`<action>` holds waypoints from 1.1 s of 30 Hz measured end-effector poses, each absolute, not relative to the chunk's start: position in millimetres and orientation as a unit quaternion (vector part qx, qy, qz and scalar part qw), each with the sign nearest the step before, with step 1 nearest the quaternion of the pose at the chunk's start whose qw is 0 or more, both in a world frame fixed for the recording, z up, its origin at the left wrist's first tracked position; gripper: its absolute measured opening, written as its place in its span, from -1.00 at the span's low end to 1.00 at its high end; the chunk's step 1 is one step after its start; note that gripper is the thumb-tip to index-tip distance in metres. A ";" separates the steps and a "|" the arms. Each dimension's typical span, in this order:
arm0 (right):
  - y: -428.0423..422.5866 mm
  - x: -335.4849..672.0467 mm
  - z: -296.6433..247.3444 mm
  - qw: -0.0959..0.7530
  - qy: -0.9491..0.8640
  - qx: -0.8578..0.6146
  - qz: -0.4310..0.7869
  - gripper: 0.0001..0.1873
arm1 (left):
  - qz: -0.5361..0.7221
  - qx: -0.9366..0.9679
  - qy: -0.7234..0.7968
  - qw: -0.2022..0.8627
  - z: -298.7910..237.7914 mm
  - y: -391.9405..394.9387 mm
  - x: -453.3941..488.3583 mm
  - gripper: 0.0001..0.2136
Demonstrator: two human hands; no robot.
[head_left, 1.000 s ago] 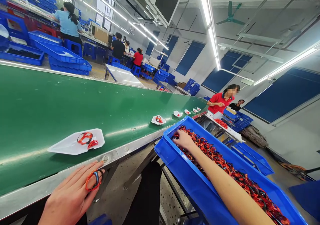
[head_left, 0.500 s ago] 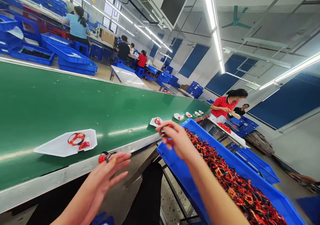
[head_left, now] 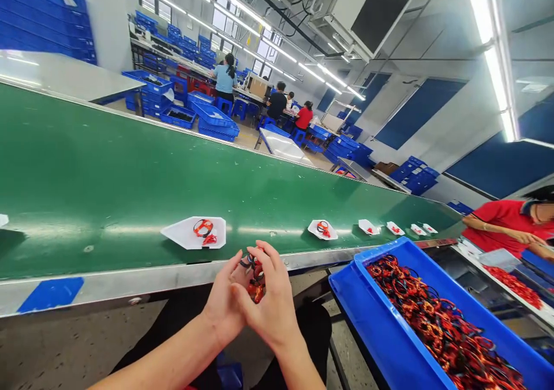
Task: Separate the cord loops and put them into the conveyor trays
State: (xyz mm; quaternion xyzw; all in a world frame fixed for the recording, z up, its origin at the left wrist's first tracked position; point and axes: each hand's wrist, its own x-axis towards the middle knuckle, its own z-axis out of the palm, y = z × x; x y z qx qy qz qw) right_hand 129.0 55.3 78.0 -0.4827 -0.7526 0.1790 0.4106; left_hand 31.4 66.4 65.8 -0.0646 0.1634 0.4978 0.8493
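My left hand (head_left: 223, 306) and right hand (head_left: 270, 303) are cupped together, fingers clamped on a red-and-black cord bundle (head_left: 256, 280) just in front of the conveyor belt (head_left: 130, 165) — looks like the sorting step, so it calls for teasing the strands apart. Blue crate (head_left: 359, 315) at lower right — no readable labels.

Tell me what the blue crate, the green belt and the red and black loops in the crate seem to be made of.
The blue crate looks like moulded plastic: smooth, slightly glossy, one even colour. The green conveyor belt seems to be rubber or PVC, with a smooth, soft sheen. The red and black loops look like flexible insulated wire or cord, since they bend and tangle, though the exact material is hard to tell.
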 end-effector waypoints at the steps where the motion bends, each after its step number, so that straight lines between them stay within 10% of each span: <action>1: 54.0 130.2 81.0 0.427 -0.741 -0.476 0.206 -0.42 | 0.492 -0.063 0.156 0.854 66.2 66.8 31.0 -0.83; 18: 42.2 152.6 85.8 0.616 -0.237 -0.349 0.665 -0.65 | 0.473 0.103 0.337 0.808 61.2 55.4 28.0 -0.80; 33: 32.0 143.8 66.4 0.598 -0.180 -0.408 0.666 -0.69 | 0.482 0.356 0.386 0.701 59.6 46.3 28.5 -0.72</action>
